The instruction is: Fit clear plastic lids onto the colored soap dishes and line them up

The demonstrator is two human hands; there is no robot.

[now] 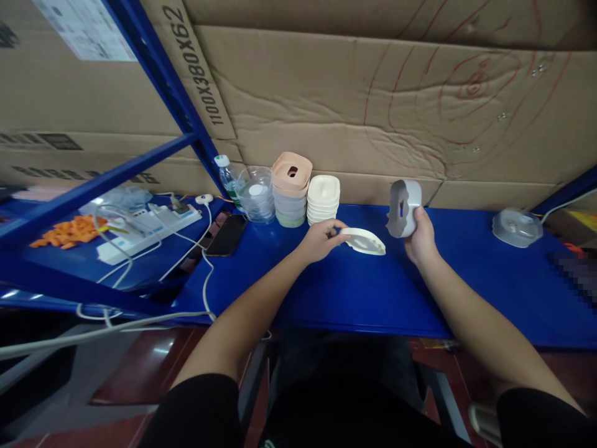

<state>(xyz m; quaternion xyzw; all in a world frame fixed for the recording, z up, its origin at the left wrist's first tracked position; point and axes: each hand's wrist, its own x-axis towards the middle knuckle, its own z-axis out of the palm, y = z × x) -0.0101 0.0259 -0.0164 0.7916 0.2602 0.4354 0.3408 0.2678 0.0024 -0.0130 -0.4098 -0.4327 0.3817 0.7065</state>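
Note:
Near the middle of the blue table (326,292), my left hand (323,240) pinches the edge of a cream lid (364,241), which is tilted above the surface. My right hand (422,239) is closed on a grey-white cover (411,202), held upright on its side, its hollow face and a dark slot turned left. The two parts are apart. Behind my left hand stands a stack of cream lids (323,194). Beside it is a taller stack with peach covers (291,171) on top of grey and green ones.
Clear bowls (257,193) and a bottle (226,174) stand at the back left, near a black phone (227,235). Farther left are a power strip (149,233), cables and orange pieces (69,231). A clear container (517,228) sits at the right.

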